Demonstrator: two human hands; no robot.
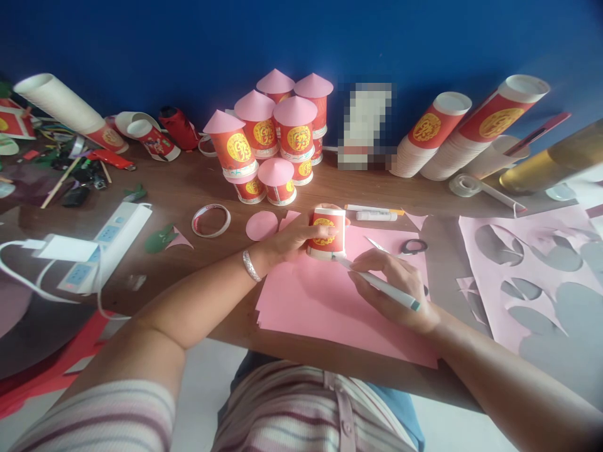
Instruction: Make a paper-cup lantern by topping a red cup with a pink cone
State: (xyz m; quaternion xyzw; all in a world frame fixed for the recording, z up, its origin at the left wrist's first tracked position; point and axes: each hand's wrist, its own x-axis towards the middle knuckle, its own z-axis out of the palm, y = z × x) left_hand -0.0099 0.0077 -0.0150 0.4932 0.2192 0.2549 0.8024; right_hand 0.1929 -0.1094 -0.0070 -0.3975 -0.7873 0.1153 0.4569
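My left hand (306, 237) is wrapped round a red paper cup (325, 220) with a yellow emblem, its white rim facing down. My right hand (393, 282) holds a white marker (389, 290) with a green end, its tip at the cup's lower white band. Both hands are over a stack of pink paper (311, 301). Scissors (413, 246) lie on the paper, partly hidden behind my right hand. A pink disc (262, 226) rests left of the cup. Behind it stand several red cups with pink cone tops (294, 112).
A power strip (110, 232) with white cables and a tape ring (211, 221) lie on the left. Stacked cups (433, 125) lean at the back right, near clear tape (465, 184). Cut pink sheets (480, 251) cover the right side. A glue stick (377, 216) lies behind the paper.
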